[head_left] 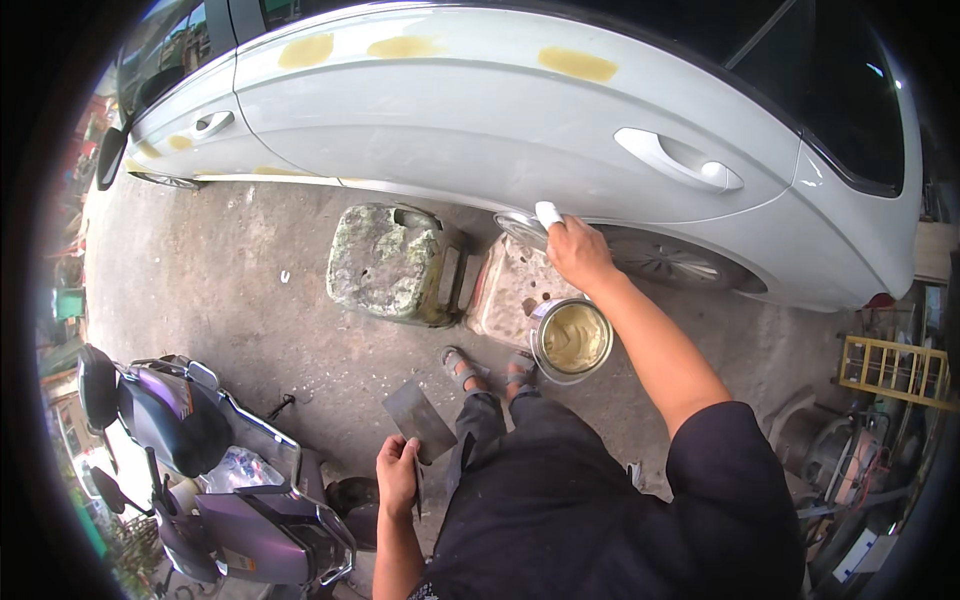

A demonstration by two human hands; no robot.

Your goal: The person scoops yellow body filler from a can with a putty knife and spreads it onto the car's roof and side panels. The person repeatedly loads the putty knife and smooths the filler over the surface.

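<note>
- Nearest the viewpoint: the person's black shirt (620, 500), filling the lower middle and running down into dark trousers and sandalled feet.
- Left hand (397, 474), low and left of the body: fingers closed on a flat grey plate (418, 420). The plate projects forward and slightly right of the hand, its long axis slanting from far left to near right.
- Right hand (580, 252), arm stretched out toward the car (420, 125): fingers drawn narrow around a small white object (548, 214), which points away from the body and a little left.
- Governing relation: the can (541, 340) of yellowish paste (578, 338) lies on the body side of the right hand, just left of that forearm. The right hand is the nearer; the plate and left hand are well apart from it, to the near left.
- The can is at the near right corner of a pale, perforated stool (500, 302) (a mossy block (385, 262) sits beside it, I note).
- Hard to make out: what the white object is; a round, pale-rimmed disc (518, 230), partly covered by the right hand, so I cannot tell whether it is held; the can's base; the left hand's grip underneath.
</note>
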